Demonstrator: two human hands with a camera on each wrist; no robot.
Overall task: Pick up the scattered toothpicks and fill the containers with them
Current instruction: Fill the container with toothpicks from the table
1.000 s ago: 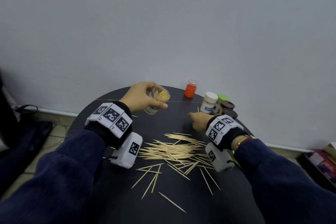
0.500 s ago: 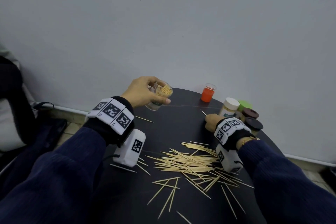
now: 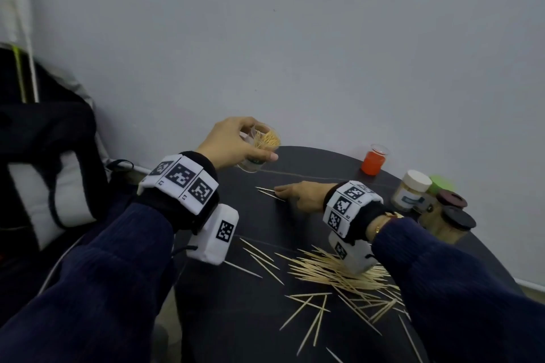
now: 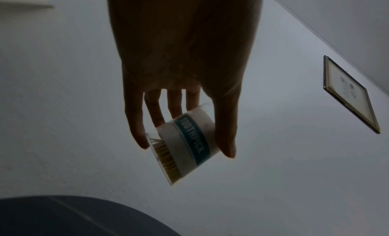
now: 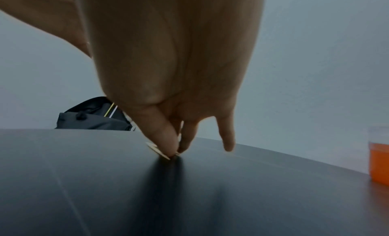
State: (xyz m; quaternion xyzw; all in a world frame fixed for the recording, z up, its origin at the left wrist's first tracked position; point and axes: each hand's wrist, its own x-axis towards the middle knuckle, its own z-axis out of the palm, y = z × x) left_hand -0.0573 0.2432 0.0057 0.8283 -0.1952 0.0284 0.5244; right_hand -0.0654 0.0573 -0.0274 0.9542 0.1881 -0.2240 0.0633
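A toothpick pile (image 3: 333, 272) lies at the table's (image 3: 295, 162) near side, lidded jars (image 3: 413, 190) cluster at its right edge, an open container (image 3: 374, 160) behind them.

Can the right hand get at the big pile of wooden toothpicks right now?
Probably yes. The right hand pinches loose toothpicks farther out, while the pile of wooden toothpicks lies uncovered under its wrist; it would only need to draw back.

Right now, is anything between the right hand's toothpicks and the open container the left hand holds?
Nothing visible. The right hand pinches toothpicks on the table; only bare tabletop separates them from the container in the left hand.
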